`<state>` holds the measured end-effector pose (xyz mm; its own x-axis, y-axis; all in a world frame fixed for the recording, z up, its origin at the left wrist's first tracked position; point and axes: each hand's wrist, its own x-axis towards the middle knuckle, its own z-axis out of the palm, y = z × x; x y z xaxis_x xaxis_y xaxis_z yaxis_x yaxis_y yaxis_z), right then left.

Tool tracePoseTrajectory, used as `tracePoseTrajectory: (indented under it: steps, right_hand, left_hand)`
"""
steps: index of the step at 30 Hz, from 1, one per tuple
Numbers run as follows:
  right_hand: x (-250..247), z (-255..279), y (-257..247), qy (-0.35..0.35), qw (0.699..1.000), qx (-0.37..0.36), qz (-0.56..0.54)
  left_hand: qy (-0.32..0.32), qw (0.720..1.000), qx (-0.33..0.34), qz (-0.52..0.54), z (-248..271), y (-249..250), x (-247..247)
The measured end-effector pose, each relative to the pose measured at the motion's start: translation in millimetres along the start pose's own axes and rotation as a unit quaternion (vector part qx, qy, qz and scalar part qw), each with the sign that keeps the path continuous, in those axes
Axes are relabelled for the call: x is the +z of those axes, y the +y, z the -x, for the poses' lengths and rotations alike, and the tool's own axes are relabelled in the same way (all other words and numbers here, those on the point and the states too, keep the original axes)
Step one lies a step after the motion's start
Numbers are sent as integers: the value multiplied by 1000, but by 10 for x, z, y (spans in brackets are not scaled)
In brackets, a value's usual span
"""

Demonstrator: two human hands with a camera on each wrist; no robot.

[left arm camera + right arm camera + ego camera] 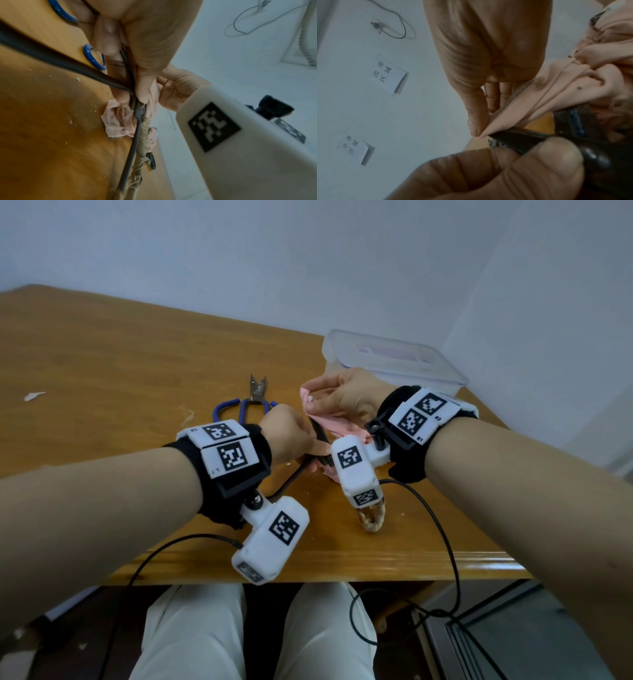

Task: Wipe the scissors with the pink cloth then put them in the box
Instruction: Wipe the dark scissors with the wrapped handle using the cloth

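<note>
Closest to me, my left hand (291, 436) is gripping the black-handled scissors (135, 115) just above the table (102, 378), near the front edge. My right hand (346, 395) pinches the pink cloth (339, 424), which bunches around the blades. Blue-handled scissors (251, 402) lie further back, and the clear box (394, 361) sits far right, lid on.
</note>
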<state>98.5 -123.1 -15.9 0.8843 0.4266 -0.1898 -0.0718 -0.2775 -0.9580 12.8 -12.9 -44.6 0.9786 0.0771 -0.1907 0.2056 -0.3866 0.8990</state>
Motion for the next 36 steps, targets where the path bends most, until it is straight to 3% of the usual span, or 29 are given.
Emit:
tracePoseTrajectory:
  steps: [2, 5, 15, 17, 20, 25, 30, 36]
  right_hand:
    - [30, -34, 4, 13, 997, 5, 77]
    - [89, -92, 21, 55, 993, 5, 108]
    - [-15, -107, -21, 154, 987, -24, 32]
    - [-137, -26, -39, 132, 990, -32, 39]
    - [-246, 139, -45, 35, 991, -9, 127]
    - [-172, 299, 78, -48, 917, 4, 395]
    - [-78, 315, 196, -51, 898, -62, 433]
    - [-103, 285, 197, -89, 893, -62, 436]
  left_hand:
    - [-6, 1000, -1, 3, 1, -5, 2]
    - [-4, 1000, 4, -9, -12, -17, 12]
    - [-14, 1000, -3, 2, 19, -54, 49]
    - [-16, 1000, -7, 0, 20, -98, 52]
    - [-16, 1000, -11, 12, 3, -140, 61]
    - [-33, 999, -13, 3, -4, -145, 39]
    - [-41, 999, -25, -16, 1, -172, 9]
    - [-40, 998, -30, -24, 29, -186, -7]
